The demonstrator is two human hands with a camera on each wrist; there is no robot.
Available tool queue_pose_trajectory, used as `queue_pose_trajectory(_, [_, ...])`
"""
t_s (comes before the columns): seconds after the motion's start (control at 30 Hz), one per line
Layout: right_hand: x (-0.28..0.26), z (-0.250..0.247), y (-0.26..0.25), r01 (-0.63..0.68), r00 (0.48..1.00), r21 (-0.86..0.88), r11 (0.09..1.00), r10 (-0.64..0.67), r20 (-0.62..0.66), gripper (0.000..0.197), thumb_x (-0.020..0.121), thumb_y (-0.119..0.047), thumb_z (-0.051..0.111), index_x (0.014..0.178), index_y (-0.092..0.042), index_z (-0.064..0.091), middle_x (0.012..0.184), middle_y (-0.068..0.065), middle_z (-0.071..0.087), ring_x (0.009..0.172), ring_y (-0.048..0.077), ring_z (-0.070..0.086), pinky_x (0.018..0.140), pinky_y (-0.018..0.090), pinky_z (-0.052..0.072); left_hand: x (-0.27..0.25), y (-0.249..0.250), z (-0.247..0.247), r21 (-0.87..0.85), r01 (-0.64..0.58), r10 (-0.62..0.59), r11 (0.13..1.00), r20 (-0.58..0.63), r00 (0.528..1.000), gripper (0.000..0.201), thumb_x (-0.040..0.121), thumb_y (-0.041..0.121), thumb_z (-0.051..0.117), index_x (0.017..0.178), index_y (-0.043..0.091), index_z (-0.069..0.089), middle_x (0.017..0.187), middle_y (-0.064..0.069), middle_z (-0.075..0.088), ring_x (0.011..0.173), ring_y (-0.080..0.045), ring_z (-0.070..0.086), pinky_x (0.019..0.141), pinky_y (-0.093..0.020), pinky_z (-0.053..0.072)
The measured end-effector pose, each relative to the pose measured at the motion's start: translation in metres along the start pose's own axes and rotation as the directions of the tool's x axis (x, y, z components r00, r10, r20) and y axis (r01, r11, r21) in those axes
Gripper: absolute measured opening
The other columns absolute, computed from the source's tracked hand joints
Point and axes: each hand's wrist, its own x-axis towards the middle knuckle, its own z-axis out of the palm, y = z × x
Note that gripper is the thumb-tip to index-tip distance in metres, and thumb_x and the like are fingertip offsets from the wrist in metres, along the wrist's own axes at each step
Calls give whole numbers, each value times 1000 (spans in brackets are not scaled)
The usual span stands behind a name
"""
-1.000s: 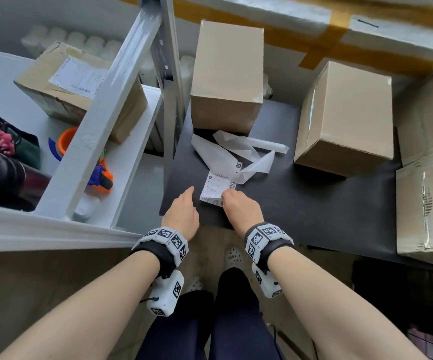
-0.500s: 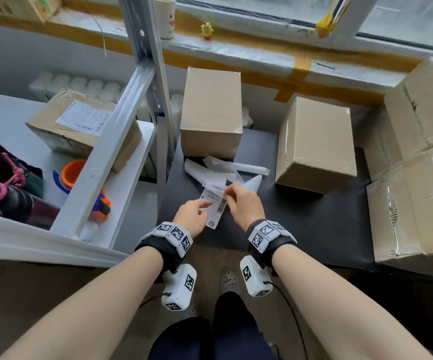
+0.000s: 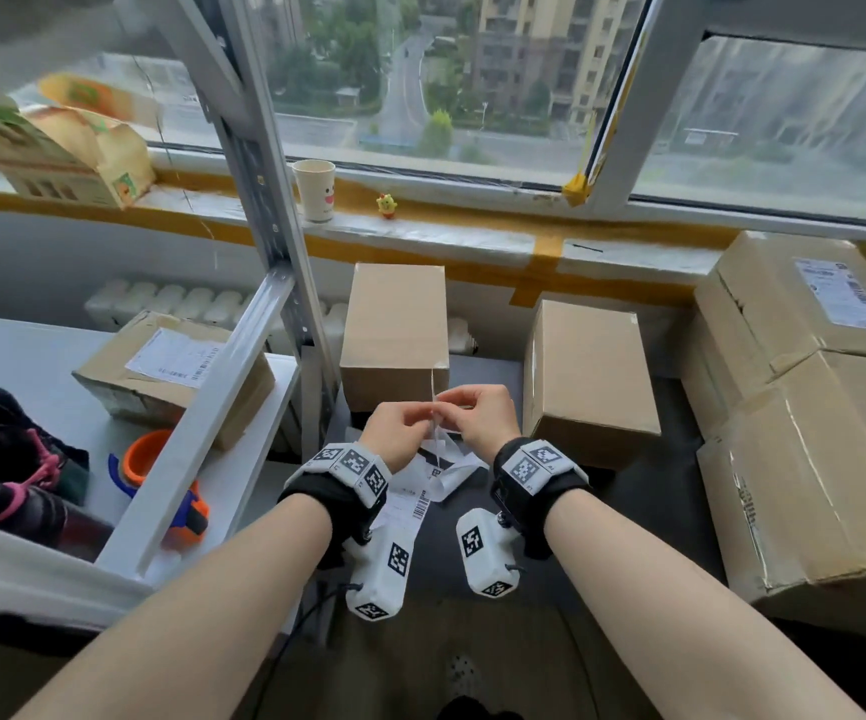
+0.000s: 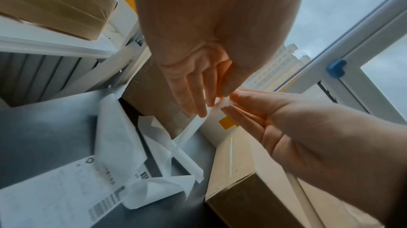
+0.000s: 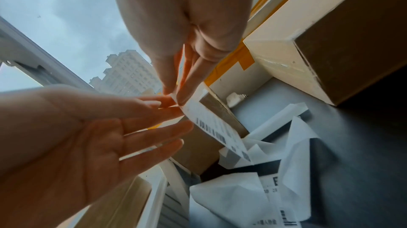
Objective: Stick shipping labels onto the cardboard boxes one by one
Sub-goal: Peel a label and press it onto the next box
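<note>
Both hands pinch the shipping label [image 5: 211,127] by its top corner, held up w/ plain box [image 3: 394,335] behind. Left hand [image 3: 400,429], right hand [image 3: 477,415]. Thin, floppy, sticky-backed; probably peeling the liner, so grip edges only.

- Soft overcast daylight enters through the window [image 3: 472,96].
- Head view is sharp at centre, blurred and bent at the edges.
- Wrist views are backlit, fingertips [image 5: 176,96] glowing orange.
</note>
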Motion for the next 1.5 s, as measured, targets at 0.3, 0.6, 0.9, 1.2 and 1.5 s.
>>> queue_pose_trajectory(0.3, [16,-7,-6,-54,993,169,984,35,113,32,82,9,62,114,7,62,107,23,67,96,24,66,81,23,55,25,17,-2,-323,101,-130,941,-71,989,25,93,8,53,111,-7,63,98,-18,65,77,-16,64,55,-10,49])
queue_pose_trajectory(0.6, [24,-12,2,-22,993,164,986,3,117,29,85,-1,64,113,5,64,108,22,68,92,19,65,89,28,52,33,17,3,-359,97,-151,928,-125,981,25,89,7,60,108,-9,62,96,-24,67,71,-16,65,50,-10,47])
queue_pose_trajectory(0.9, [23,-12,1,7,990,235,972,-40,137,22,81,3,68,103,3,69,95,18,70,77,15,67,74,16,56,40,21,1,-352,131,-193,927,-147,970,7,87,14,64,85,8,65,76,-7,66,67,-17,63,57,-22,46])
queue_pose_trajectory(1.2, [31,-12,4,-15,1000,209,978,9,30,14,87,-5,62,94,2,72,89,14,70,83,21,65,87,38,56,42,25,0,-428,152,-214,891,-100,972,11,86,12,65,76,11,60,79,-13,66,68,-24,65,78,-37,50])
queue_pose_trajectory(1.5, [32,-16,3,-7,995,202,979,-14,103,22,86,3,60,107,4,68,104,22,69,92,19,65,93,34,52,44,28,-1,-397,132,-183,908,-94,979,13,82,17,70,77,10,62,77,-11,66,65,-17,62,64,-25,47])
